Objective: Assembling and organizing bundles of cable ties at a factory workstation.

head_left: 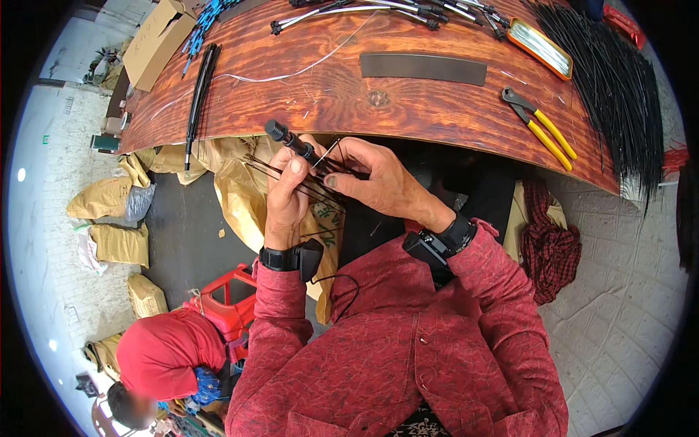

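Observation:
My left hand (285,204) is closed around a black shaft (295,142) with a grooved, knob-like end that points up and away to the left. Thin dark rods (263,169) fan out from under its fingers, so the piece looks like part of an umbrella frame. Beside it, my right hand (389,182) has its thumb and fingers brought together on the thin rods near the shaft. A lighter metal rod (328,151) shows between the two hands. The exact spot of the right fingertips' grip is partly hidden. Both hands are just off the table's near edge.
On the wooden table (306,102) lie yellow-handled cutting pliers (542,131), a dark flat strip (422,68), a bundle of black rods (200,105), an orange-rimmed tray (539,48) and a heap of thin black rods (619,95). A person in red (171,353) bends near a red stool (227,298).

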Motion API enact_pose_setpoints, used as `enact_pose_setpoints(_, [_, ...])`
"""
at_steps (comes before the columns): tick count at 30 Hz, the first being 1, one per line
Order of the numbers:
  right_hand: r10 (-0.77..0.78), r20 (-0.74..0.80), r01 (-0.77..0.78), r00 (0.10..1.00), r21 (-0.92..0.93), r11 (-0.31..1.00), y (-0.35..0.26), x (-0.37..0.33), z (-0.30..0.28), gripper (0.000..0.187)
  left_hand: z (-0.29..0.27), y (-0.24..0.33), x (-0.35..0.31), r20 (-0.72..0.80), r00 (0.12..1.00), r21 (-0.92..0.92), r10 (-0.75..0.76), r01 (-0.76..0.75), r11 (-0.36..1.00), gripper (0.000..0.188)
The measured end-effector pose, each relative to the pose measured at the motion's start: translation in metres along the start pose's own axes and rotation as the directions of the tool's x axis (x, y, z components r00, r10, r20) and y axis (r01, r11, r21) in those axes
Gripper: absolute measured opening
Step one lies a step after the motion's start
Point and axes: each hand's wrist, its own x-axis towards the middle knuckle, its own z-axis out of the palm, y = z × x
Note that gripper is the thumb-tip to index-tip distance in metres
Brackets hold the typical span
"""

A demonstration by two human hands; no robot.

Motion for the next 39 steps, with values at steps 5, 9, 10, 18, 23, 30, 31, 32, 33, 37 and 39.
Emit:
enact_pose_setpoints(5, [0.016,-0.033,-0.013,0.999,0.085,0.996,-0.004,0.001,0.004,0.022,0.002,0.005,-0.003,-0.052,0.998,0.034,0.022,-0.021,0.999,0.038])
enact_pose_setpoints(9, [0.011,-0.041,-0.007,0.999,0.107,0.994,-0.002,0.001,0.005,0.023,0.0,0.008,-0.004,-0.077,0.997,0.051,0.02,-0.016,0.999,0.042])
enact_pose_setpoints(10, [0.01,-0.037,-0.006,0.999,0.094,0.996,-0.002,0.001,0.005,0.024,0.002,0.01,-0.006,-0.091,0.996,0.068,0.004,0.003,0.998,0.044])
enact_pose_setpoints(18, [-0.031,-0.07,0.033,0.997,0.021,0.999,0.003,0.001,0.007,0.025,0.006,0.007,-0.004,-0.189,0.981,0.029,-0.032,0.038,0.999,0.043])
enact_pose_setpoints(23, [-0.043,-0.087,0.045,0.995,0.013,0.999,0.004,0.0,0.005,0.024,0.001,0.011,0.001,-0.097,0.995,0.057,-0.034,0.04,0.998,0.04])
enact_pose_setpoints(30, [-0.009,-0.086,0.007,0.996,-0.025,1.0,0.0,-0.001,0.004,0.016,0.015,0.017,0.002,-0.199,0.978,-0.036,-0.056,0.05,0.998,0.044])
enact_pose_setpoints(31, [-0.016,-0.102,0.013,0.995,-0.026,1.0,-0.001,-0.001,0.004,0.016,0.017,0.017,0.003,-0.202,0.978,-0.085,-0.051,0.035,0.996,0.043])
enact_pose_setpoints(32, [-0.022,-0.116,0.019,0.993,-0.027,0.999,-0.001,-0.002,0.005,0.016,0.018,0.017,0.002,-0.2,0.978,-0.083,-0.053,0.037,0.996,0.043])
enact_pose_setpoints(33, [-0.022,-0.118,0.019,0.993,-0.026,0.999,-0.002,-0.002,0.004,0.016,0.018,0.016,0.002,-0.195,0.98,-0.078,-0.038,0.023,0.997,0.044])
enact_pose_setpoints(37, [0.014,-0.115,-0.006,0.993,0.066,0.998,-0.004,-0.003,0.0,0.018,0.022,0.014,0.0,-0.18,0.984,-0.079,0.004,-0.018,0.997,0.046])
enact_pose_setpoints(39, [0.017,-0.105,-0.011,0.994,0.052,0.999,-0.004,-0.004,0.0,0.02,0.024,0.014,0.0,-0.17,0.985,-0.102,0.029,-0.047,0.994,0.045])
